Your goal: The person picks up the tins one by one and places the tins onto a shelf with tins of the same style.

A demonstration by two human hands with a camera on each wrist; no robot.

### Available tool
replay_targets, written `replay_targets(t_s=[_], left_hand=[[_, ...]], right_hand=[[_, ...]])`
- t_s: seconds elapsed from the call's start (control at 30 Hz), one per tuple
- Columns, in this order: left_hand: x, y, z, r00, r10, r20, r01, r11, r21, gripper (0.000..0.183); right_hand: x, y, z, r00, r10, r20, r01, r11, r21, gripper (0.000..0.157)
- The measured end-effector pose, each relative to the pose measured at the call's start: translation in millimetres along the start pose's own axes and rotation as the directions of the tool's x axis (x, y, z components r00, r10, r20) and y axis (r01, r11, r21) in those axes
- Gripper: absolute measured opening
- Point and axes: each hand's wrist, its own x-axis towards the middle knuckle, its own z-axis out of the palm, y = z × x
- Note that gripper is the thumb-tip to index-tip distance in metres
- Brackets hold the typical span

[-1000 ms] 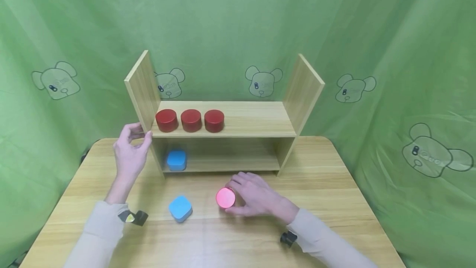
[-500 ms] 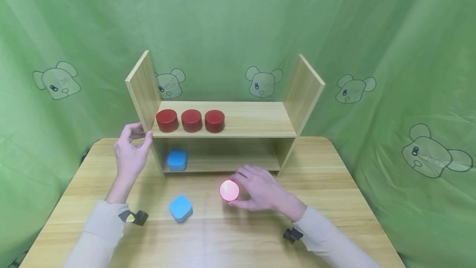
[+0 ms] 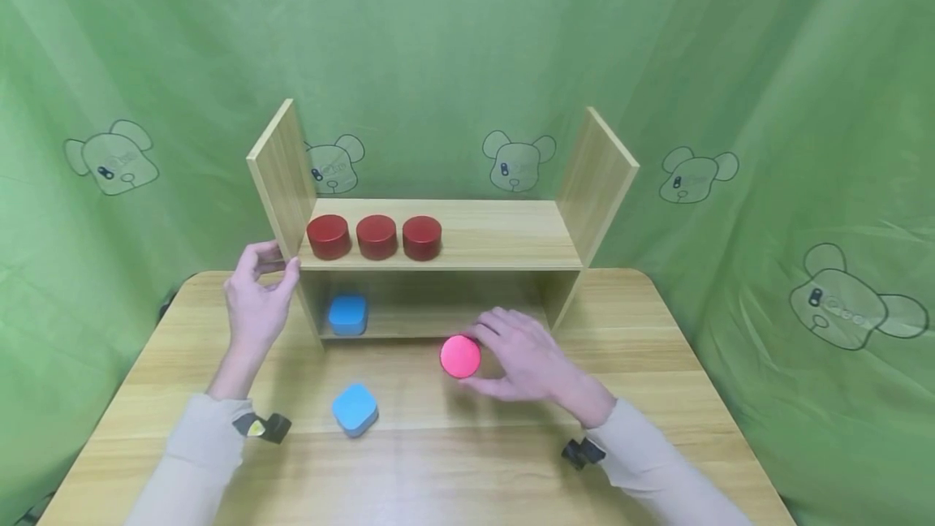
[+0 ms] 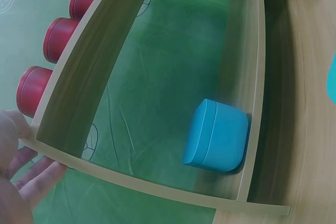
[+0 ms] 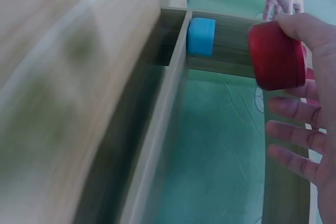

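Observation:
My right hand [image 3: 522,355] pinches a round red tin [image 3: 460,356] between thumb and fingers, above the table in front of the shelf's lower level. Its top looks bright pink in the head view; in the right wrist view the tin [image 5: 275,56] is deep red, with the other fingers spread beside it. My left hand [image 3: 256,295] grips the left side panel of the wooden shelf [image 3: 504,234], thumb at the front edge. Three red tins [image 3: 377,237] stand in a row on the upper level, towards the left. A blue rounded-square tin [image 3: 347,315] sits at the lower level's left end.
Another blue rounded-square tin [image 3: 355,410] lies on the wooden table [image 3: 409,477], in front of the shelf and between my arms. Tall side panels [image 3: 599,185] rise at both ends of the upper level. A green curtain [image 3: 438,39] hangs behind and at the sides.
My right hand has lifted the red tin off the table and carried it up, slightly right and towards the shelf. My left hand and the other tins have stayed put.

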Motion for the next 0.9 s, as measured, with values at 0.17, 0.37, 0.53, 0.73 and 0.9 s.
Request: replay_targets(t_s=[0.17, 0.37, 0.53, 0.73, 0.9], left_hand=[[-0.2, 0.6, 0.0, 1.000, 0.001, -0.001, -0.001, 1.000, 0.002, 0.030], [-0.1, 1.0, -0.3, 1.000, -0.010, 0.004, 0.010, 1.000, 0.005, 0.030], [0.0, 0.3, 0.0, 1.000, -0.002, 0.002, 0.002, 1.000, 0.000, 0.030], [0.6, -0.6, -0.1, 1.000, -0.005, 0.005, 0.005, 1.000, -0.005, 0.030], [0.7, -0.9, -0.3, 1.000, -0.001, 0.009, 0.001, 1.000, -0.006, 0.030]], right_hand=[[4.1, 5.3, -6.6, 0.991, -0.057, -0.118, 0.058, 0.998, 0.004, 0.059], [8.7, 10.7, -14.6, 0.985, -0.073, -0.158, 0.074, 0.997, -0.001, 0.059], [13.4, 14.0, -22.9, 0.981, -0.072, -0.179, 0.072, 0.997, -0.004, 0.059], [20.4, 20.5, -36.1, 0.977, -0.057, -0.208, 0.055, 0.998, -0.011, 0.057], [26.7, 26.4, -46.8, 0.970, -0.044, -0.239, 0.041, 0.999, -0.017, 0.059]])
